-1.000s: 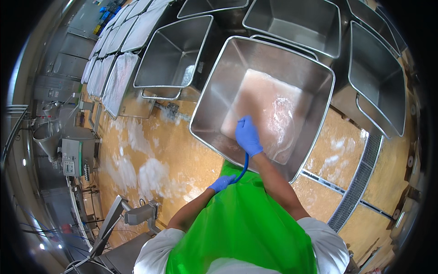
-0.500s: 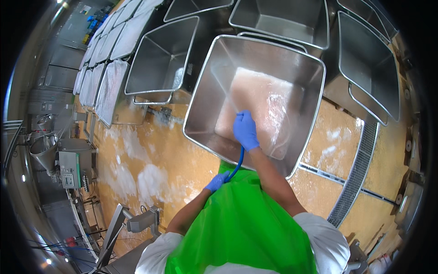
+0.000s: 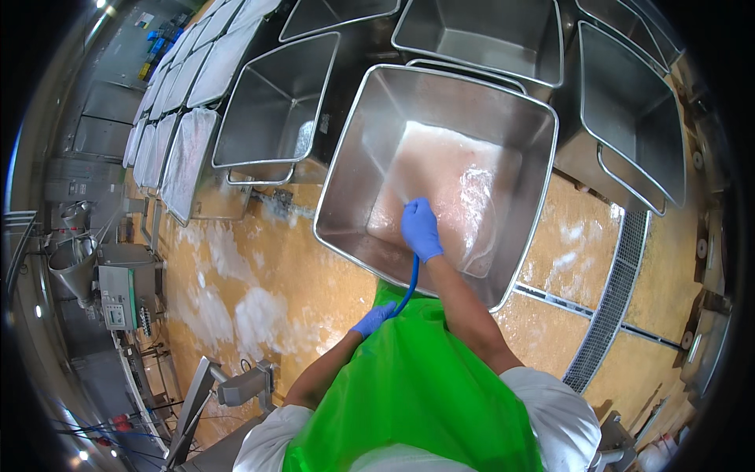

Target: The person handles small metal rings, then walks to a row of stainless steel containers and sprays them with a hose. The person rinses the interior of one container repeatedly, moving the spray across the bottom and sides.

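In front of me stands a large square metal tub (image 3: 346, 200), with cloudy pinkish water (image 3: 432, 173) and white foam at its bottom. My right hand (image 3: 421, 228), in a blue-purple glove, is closed round the end of a blue hose (image 3: 413, 275) over the near half of the tub. A pale spray fans from that end toward the tub's far left wall. Lower down, my gloved left hand (image 3: 373, 318) is closed on the same hose beside my green apron (image 3: 417, 385). Whatever nozzle the hose has is hidden inside my right fist.
More metal tubs (image 3: 275, 110) stand beyond and on both sides. Cloth-like white covers (image 3: 189, 161) top a row at the far left. Foam patches (image 3: 259, 315) lie on the yellow floor. A floor drain grate (image 3: 617, 291) runs along the right; machinery (image 3: 118, 295) stands left.
My right hand has dropped slightly toward me, still gripping the hose. The spray on the far left wall looks fainter and wider. My left hand has barely shifted.
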{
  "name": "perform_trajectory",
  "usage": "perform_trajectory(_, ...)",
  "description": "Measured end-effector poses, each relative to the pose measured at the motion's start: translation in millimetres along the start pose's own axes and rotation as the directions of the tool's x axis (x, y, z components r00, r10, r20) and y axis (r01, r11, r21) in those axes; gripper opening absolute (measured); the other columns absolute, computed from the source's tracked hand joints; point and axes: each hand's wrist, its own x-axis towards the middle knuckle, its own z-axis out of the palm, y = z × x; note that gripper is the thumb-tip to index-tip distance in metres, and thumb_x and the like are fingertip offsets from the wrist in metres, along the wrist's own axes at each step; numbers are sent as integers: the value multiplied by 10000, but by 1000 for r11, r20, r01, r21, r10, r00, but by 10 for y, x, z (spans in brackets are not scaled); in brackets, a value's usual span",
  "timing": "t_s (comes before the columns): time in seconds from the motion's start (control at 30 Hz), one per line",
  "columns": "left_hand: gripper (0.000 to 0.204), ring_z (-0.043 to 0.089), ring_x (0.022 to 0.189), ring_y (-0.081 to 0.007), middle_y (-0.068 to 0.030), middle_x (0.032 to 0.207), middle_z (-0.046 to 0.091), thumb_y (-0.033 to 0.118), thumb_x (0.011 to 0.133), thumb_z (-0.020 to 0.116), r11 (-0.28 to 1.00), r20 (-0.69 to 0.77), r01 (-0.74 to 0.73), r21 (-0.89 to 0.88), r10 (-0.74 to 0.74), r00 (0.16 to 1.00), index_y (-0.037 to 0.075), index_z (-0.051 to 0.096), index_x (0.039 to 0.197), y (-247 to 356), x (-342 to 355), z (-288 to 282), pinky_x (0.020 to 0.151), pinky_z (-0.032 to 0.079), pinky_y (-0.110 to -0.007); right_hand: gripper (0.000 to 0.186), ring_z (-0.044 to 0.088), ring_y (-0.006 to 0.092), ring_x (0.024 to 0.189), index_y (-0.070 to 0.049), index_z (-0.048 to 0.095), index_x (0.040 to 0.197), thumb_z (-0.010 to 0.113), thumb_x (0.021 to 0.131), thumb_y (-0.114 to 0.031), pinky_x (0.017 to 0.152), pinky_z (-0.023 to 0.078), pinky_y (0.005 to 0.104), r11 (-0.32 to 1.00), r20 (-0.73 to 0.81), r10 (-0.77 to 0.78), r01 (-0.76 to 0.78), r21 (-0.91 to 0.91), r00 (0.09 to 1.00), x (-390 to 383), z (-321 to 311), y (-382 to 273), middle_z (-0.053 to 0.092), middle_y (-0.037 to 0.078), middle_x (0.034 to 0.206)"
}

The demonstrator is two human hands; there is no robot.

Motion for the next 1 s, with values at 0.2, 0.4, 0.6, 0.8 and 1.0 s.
perform_trajectory(0.2, 360, 520, 732, -163, -49, 780, 598, 380, 900, 453, 999, 0, 14, 44, -14, 1000, 49, 558, 999, 142, -8, 29, 659, 442, -326, 197, 579, 418, 759, -12, 502, 885, 415, 851, -185, 683, 446, 475, 1000, -31, 22, -21, 9, 999, 17, -62, 27, 593, 253, 776)
perform_trajectory(0.4, 414, 551, 762, -275, -176, 858, 611, 394, 925, 384, 979, -116, -106, -176, 86, 989, 6, 528, 941, -90, 12, 229, 693, 415, -419, 185, 588, 368, 704, -22, 505, 905, 428, 854, -183, 643, 462, 428, 997, -76, 7, -1, 72, 997, 31, -102, 213, 585, 234, 773)
perform_trajectory(0.6, 319, 554, 721, -365, -226, 797, 565, 311, 935, 351, 905, -29, -217, 367, 245, 969, 43, 445, 1079, 390, 75, 49, 675, 425, -438, 198, 441, 152, 415, -41, 534, 902, 418, 856, -194, 357, 390, 303, 909, -64, 199, -160, 385, 978, 262, -345, 385, 452, 58, 593)
perform_trajectory(0.8, 300, 543, 711, -390, -222, 785, 562, 321, 935, 323, 905, -89, -344, 249, 375, 923, 57, 414, 1046, 184, 113, 195, 665, 406, -464, 258, 392, 148, 363, -36, 550, 994, 427, 768, -44, 321, 383, 301, 893, 69, 234, -243, 380, 970, 247, -366, 508, 431, 48, 577)
perform_trajectory(1.0, 426, 558, 724, -354, -225, 790, 588, 409, 928, 321, 992, -49, -109, 65, 113, 992, 31, 500, 1008, 215, 170, 234, 677, 401, -451, 237, 429, 145, 428, -34, 557, 991, 432, 795, -77, 336, 392, 294, 935, 144, 94, -138, 327, 985, 224, -410, 807, 444, 56, 595)
